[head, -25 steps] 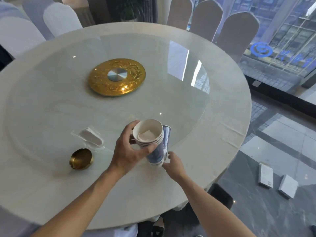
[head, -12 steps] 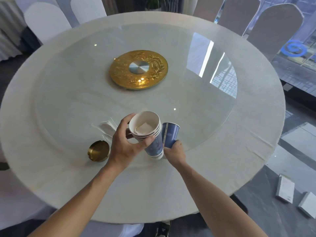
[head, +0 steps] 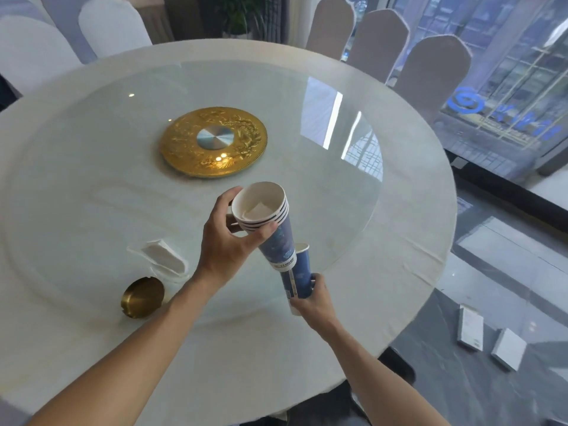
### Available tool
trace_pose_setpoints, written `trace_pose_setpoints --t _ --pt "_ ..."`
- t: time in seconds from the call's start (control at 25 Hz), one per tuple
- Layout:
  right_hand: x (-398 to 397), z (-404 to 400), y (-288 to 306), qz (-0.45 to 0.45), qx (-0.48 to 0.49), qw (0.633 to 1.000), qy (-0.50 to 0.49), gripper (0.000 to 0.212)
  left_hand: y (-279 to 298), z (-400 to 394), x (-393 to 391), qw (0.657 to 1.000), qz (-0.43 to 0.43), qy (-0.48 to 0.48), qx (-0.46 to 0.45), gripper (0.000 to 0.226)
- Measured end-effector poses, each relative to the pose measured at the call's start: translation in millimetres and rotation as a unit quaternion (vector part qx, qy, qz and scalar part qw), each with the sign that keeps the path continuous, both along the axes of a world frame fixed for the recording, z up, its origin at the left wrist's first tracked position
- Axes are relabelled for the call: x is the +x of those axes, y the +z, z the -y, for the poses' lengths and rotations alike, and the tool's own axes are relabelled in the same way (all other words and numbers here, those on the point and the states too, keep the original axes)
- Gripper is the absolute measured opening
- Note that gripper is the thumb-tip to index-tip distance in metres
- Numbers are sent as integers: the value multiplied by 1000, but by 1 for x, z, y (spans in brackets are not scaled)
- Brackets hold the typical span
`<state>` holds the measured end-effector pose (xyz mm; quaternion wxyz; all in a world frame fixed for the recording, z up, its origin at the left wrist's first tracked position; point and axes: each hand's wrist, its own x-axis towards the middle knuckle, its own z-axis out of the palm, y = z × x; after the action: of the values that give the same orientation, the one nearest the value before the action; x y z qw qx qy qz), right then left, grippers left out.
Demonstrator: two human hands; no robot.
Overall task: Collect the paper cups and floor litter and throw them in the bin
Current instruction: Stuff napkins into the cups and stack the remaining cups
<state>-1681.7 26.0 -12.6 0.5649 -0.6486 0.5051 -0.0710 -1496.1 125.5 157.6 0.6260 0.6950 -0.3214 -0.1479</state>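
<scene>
My left hand (head: 227, 241) grips a stack of several nested blue paper cups (head: 270, 229) near their white rims, tilted, with a scrap of white paper inside the top one. The stack's bottom end sits in the mouth of a single blue paper cup (head: 299, 278), which my right hand (head: 313, 299) holds from below. Both are above the near part of the round table (head: 415, 241). Two flat white pieces of litter (head: 470, 330) (head: 508, 348) lie on the dark floor at the right. No bin is in view.
A gold turntable hub (head: 213, 141) sits at the centre of the glass disc. A gold ashtray (head: 143, 298) and a clear plastic tissue packet (head: 163, 259) lie near my left forearm. Covered chairs (head: 430, 61) ring the far side; a glass wall is at right.
The stack in my left hand has tilted and risen, and its base has gone into the single cup, which my right hand has lowered toward the table edge.
</scene>
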Motion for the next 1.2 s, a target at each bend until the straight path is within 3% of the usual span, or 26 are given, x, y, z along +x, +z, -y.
trace_pose_setpoints --t 0.24,0.52,0.76,1.0,1.04,1.16,1.2 --pt "-60 18 17 13 -22 1000 -3 68 13 57 -33 997 7 -77 -2 83" --pt "-121 24 35 33 -47 998 -38 65 -4 92 -96 979 -22 -188 82 83" --pt "-163 28 49 57 -63 992 -95 67 -39 99 -152 943 -36 -286 167 89" --pt "-220 22 57 43 -78 984 -152 66 -45 109 -209 901 -53 -385 192 93" --pt "-230 19 58 36 -83 983 -162 64 -44 112 -218 887 -77 -407 204 86" --pt "-262 3 63 24 -104 971 -213 61 -43 121 -252 847 -202 -437 225 37" --pt "-275 -4 63 22 -112 964 -240 60 -46 124 -265 838 -206 -452 226 29"
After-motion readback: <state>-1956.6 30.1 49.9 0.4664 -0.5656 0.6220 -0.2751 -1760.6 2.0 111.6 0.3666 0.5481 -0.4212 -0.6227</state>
